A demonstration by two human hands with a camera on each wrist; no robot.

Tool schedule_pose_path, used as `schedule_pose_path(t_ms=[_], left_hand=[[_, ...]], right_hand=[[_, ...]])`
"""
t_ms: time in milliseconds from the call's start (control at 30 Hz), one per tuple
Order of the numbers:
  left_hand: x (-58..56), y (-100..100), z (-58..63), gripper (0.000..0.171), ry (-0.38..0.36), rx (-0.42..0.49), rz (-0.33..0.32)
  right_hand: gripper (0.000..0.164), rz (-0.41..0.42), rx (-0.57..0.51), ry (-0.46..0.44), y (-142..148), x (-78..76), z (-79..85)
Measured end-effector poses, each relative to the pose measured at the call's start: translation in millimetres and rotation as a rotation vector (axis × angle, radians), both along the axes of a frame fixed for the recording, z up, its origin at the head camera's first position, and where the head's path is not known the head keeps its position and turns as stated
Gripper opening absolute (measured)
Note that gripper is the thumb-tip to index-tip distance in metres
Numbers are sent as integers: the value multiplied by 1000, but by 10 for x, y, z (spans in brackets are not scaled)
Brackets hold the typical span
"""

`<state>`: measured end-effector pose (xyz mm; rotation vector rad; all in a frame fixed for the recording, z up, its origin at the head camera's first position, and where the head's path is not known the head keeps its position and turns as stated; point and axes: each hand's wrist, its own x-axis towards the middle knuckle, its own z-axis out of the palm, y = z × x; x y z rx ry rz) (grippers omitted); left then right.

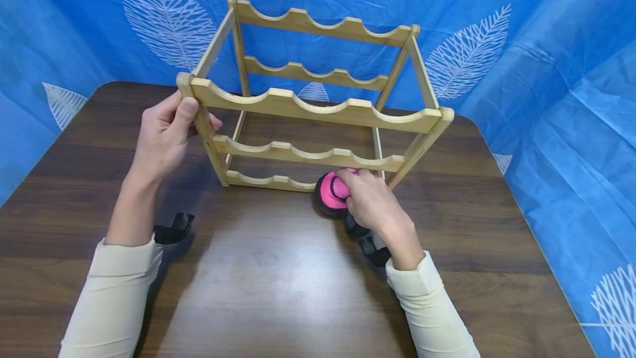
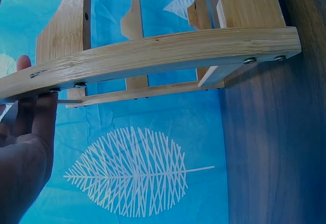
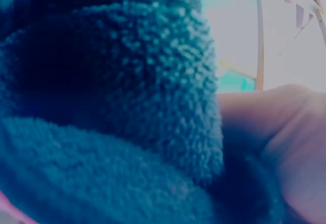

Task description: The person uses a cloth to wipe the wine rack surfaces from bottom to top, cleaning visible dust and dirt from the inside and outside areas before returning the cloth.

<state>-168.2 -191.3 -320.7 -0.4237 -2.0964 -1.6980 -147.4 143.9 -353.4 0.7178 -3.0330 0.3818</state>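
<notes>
A pale wooden wine rack [image 1: 298,103] with scalloped bars stands on the table, its front leaning toward me. My left hand [image 1: 166,129] grips its front left post near the top, thumb in front; the left wrist view shows fingers [image 2: 45,117] behind that post [image 2: 168,53]. In my right hand [image 1: 372,198] is a round pink pad with a dark fuzzy edge [image 1: 330,192], held by its raised pink top. It sits low against the rack's bottom front bar, toward the right. Close up, its fuzzy pile [image 3: 168,81] fills much of the right wrist view beside the hand [image 3: 290,142].
The brown wooden table [image 1: 268,291] extends around the rack. Behind and at both sides hangs a blue cloth [image 1: 561,98] printed with white leaves. Black wrist mounts [image 1: 174,229] sit at both wrists. Screw heads [image 2: 249,60] show on the post's outer side.
</notes>
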Motion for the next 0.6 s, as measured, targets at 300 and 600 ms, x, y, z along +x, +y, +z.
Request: schedule_pose_path(t_ms=[300,600], left_hand=[[-2,4,6,28,-6,15,-16],[-3,-14,14,28,-13,-4,-14]], right_hand=[[50,-30,-12,-14,-88,13,-33],[52,-1,-67,0,-165,13,-94]])
